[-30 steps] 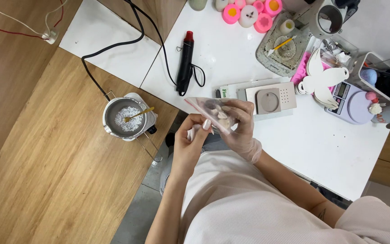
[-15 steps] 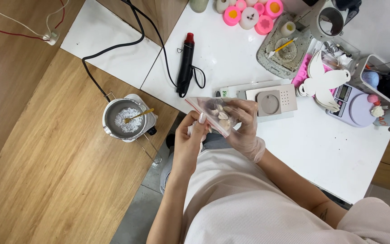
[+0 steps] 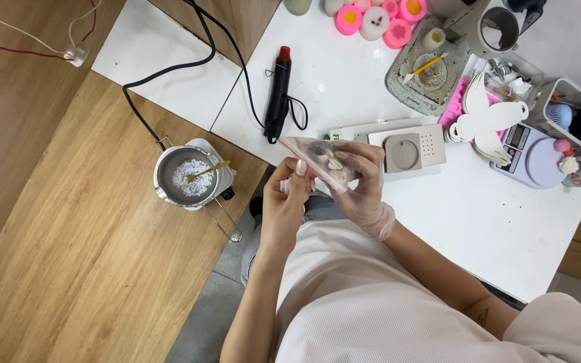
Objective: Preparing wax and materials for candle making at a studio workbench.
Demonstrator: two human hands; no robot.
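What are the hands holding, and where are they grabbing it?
A small clear plastic bag of shells. The gloved right hand cradles its lower side; the bare left hand touches its mouth edge, holding something small and white.

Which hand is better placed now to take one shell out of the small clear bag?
Probably the left hand. Its fingers are at the mouth of the clear zip bag, while the gloved right hand wraps the bag from behind and carries it with the shells.

top: pale ribbed | right hand (image 3: 364, 191): clear glove | left hand (image 3: 284, 208): bare, light nails | forearm: possibly a tattoo
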